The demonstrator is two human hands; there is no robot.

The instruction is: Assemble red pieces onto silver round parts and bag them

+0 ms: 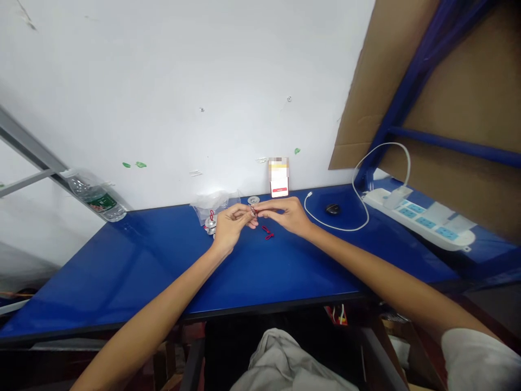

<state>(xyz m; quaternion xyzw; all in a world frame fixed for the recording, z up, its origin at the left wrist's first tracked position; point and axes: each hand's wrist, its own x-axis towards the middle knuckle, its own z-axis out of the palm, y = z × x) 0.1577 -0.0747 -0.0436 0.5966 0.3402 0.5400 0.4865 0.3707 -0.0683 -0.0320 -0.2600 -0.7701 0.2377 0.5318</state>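
My left hand [230, 224] and my right hand [291, 214] meet over the table, fingers closed in a pinch. Between their fingertips is a small silvery metal piece [253, 210], mostly covered by the fingers, so its exact kind is unclear. Just behind the hands lies a round silvery disc [253, 200]. A looped red cord [267, 233] rests on the table below my right fingers. Beside my left hand are several metal discs [210, 223] with red cord on them, partly hidden by that hand. A clear plastic bag [215, 201] lies behind them.
A lit phone [279, 178] leans on the white wall behind the blue table [285, 271]. To the right are a white cable [345, 229], a small black object [332, 209] and a power strip [423, 220]. A plastic bottle [97, 198] leans at the left.
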